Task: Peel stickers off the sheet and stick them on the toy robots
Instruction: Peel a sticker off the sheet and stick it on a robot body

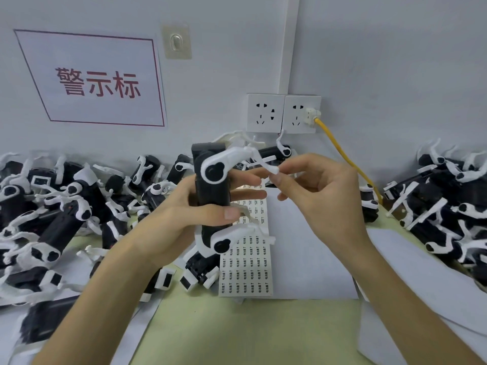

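My left hand [184, 206] grips a black toy robot [212, 188] with white legs, held upright above the table. The robot's upper white leg [237, 156] reaches right, and my right hand [313, 188] pinches its tip between thumb and forefinger. Below the robot lies the sticker sheet [250, 262], a long white strip with rows of small printed labels, partly hidden by the robot and my left fingers. I cannot tell whether a sticker is on my right fingertips.
A heap of black-and-white toy robots [66, 206] covers the left of the table, and another heap [448, 206] sits at the right. White paper sheets [311, 248] lie under and beside the sticker sheet. A yellow cable [342, 154] runs from the wall socket.
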Demonstrator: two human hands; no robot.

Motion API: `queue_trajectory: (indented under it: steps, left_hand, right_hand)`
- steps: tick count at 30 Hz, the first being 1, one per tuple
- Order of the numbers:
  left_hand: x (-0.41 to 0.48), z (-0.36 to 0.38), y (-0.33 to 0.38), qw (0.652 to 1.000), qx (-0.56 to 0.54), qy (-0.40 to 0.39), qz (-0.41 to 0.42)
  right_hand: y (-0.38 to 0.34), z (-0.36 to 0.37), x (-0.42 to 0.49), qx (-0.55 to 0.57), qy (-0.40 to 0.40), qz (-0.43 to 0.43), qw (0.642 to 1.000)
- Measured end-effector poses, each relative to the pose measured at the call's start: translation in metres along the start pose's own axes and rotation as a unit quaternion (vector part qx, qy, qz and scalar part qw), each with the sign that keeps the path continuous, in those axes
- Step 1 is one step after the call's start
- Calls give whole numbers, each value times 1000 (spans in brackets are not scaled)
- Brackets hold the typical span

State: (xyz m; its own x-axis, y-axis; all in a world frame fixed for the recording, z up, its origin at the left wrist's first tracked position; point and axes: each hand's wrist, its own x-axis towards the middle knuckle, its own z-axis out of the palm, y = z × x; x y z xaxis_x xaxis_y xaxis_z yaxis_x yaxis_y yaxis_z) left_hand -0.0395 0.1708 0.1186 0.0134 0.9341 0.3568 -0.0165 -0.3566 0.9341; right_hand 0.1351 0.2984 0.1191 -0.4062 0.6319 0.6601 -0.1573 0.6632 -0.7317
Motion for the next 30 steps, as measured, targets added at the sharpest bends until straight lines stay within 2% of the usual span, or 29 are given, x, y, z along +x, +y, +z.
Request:
queue_trajectory:
  steps: [8, 11, 14, 19, 30]
  left_hand:
    - [4, 3, -3, 997, -13, 62, -51]
    - [8, 4, -8, 987, -42, 124, -92]
    - [10, 5, -14, 974, -89, 163, -133]
    - [11, 12, -19, 974, -68, 162, -144]
    - [12, 15, -24, 982, -70, 115, -130]
  right_hand:
    - [5, 2, -1, -10, -22, 7, 1000]
    - [0, 1, 0, 32, -34, 30, 998]
    - [-9, 1, 0, 85, -84, 55, 991]
    - [-16, 7, -5, 91, -125, 44, 987]
    - [-8, 14, -6, 21, -102, 71, 992]
